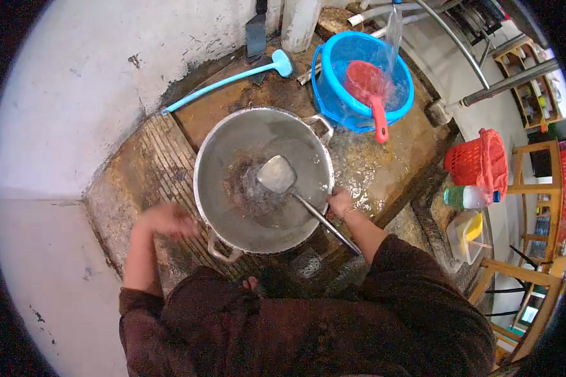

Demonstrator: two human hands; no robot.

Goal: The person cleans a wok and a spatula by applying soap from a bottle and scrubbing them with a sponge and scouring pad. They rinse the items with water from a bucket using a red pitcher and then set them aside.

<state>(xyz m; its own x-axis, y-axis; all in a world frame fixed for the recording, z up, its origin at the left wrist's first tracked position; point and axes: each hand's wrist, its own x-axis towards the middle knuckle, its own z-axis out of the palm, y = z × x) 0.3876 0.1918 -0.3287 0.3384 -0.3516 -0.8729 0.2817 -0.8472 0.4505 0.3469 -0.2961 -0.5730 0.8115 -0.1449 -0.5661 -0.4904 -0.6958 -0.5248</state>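
Grey metal pot (pixel 197 179) sits mid-frame, spatula (pixel 277 174) inside. At its right rim, the right hand (pixel 341 203) curls, grip unclear, seemingly steadying it. Lower left, the left hand (pixel 170 221) blurs, openness unclear, apparently empty; shifting the pot would want both hands.

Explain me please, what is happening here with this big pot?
The person's right hand is at the rim of the large metal pot. The left hand, blurred, is beside it, seemingly empty. A long-handled spatula leans inside. Water splashes around a red dipper in the blue bucket.
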